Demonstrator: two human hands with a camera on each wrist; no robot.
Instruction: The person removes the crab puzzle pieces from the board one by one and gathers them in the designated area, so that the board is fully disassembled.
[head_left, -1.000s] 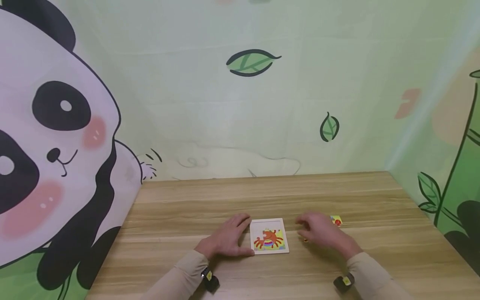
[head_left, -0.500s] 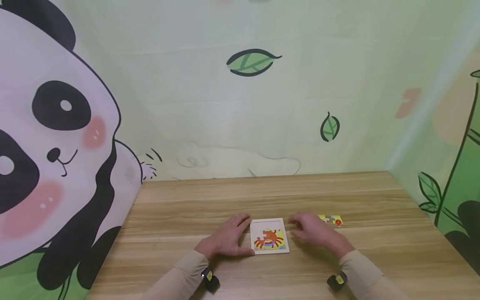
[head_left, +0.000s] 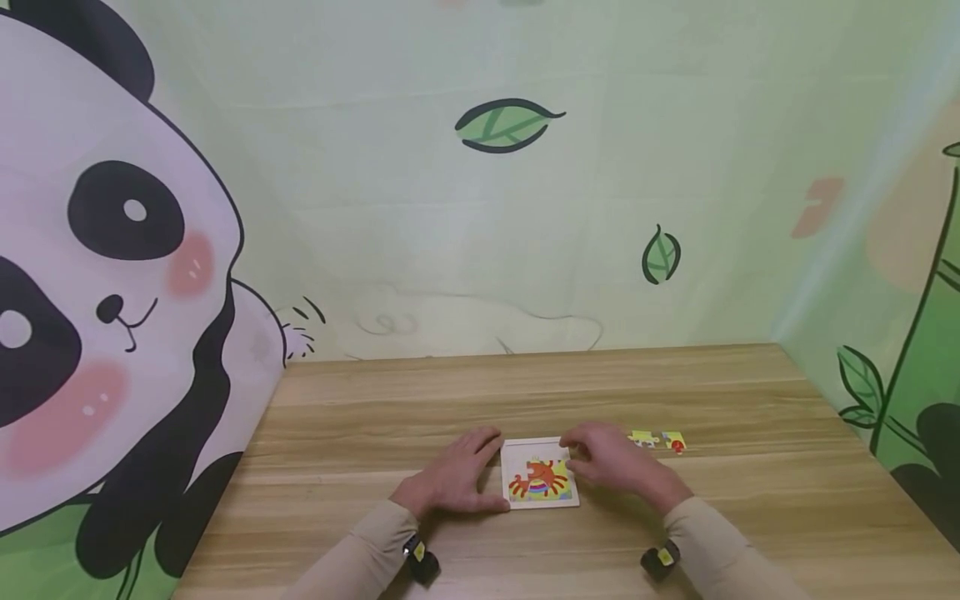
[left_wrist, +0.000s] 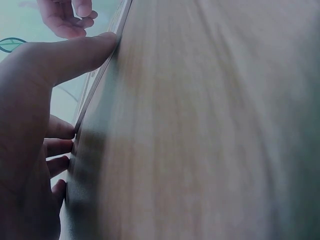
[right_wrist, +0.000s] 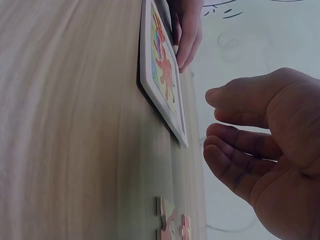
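Note:
A white-framed jigsaw puzzle board (head_left: 505, 486) lies flat on the table. A red crab picture (head_left: 546, 479) fills its lower and right part, with bare pale backing at the upper left. My left hand (head_left: 455, 473) holds the board along its left side, with the thumb at the lower corner and a finger at the upper corner. My right hand (head_left: 617, 462) hovers over the board's right edge. Its fingers are bent, thumb near index in the right wrist view, and no piece shows between them. Loose puzzle pieces (right_wrist: 166, 215) lie behind it on the table.
In the head view, two yellow puzzle pieces, one farther left (head_left: 642, 437) and one with red (head_left: 675, 441), lie right of the board. The wooden table (head_left: 375, 400) meets a cloth backdrop (head_left: 390, 208) printed with a panda and leaves.
My right hand has moved left from the loose pieces to the board's right edge, uncovering a second yellow piece. My left hand and the board stay where they were.

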